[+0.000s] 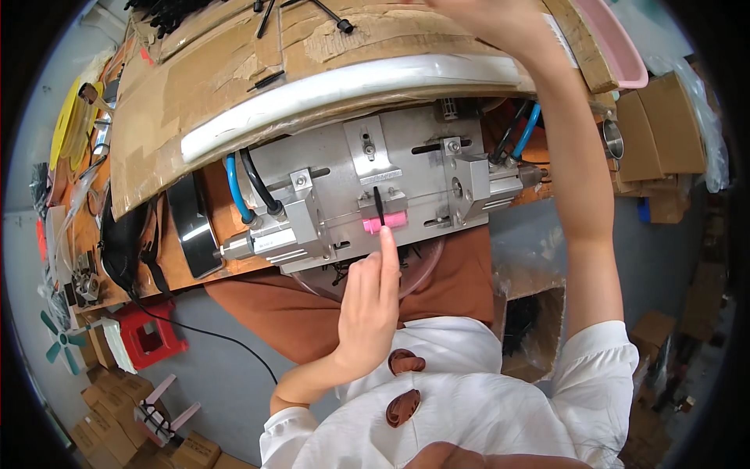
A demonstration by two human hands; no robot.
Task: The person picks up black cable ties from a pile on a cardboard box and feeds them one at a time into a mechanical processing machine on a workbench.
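Observation:
My left hand is at the near edge of a metal fixture, its index finger stretched out and the other fingers curled. That fingertip touches the near end of a thin black rod. The rod lies across a small metal block with a bright pink piece at its front. My right hand reaches to the far side over the cardboard; its fingers are cut off by the upper frame edge. Two pneumatic cylinders, a left one and a right one, face the block from both sides.
Cardboard edged with a white padded strip covers the far side, with black rods on it. A phone lies left of the fixture. A clear bowl with black pieces sits below the fixture. A red stool stands lower left.

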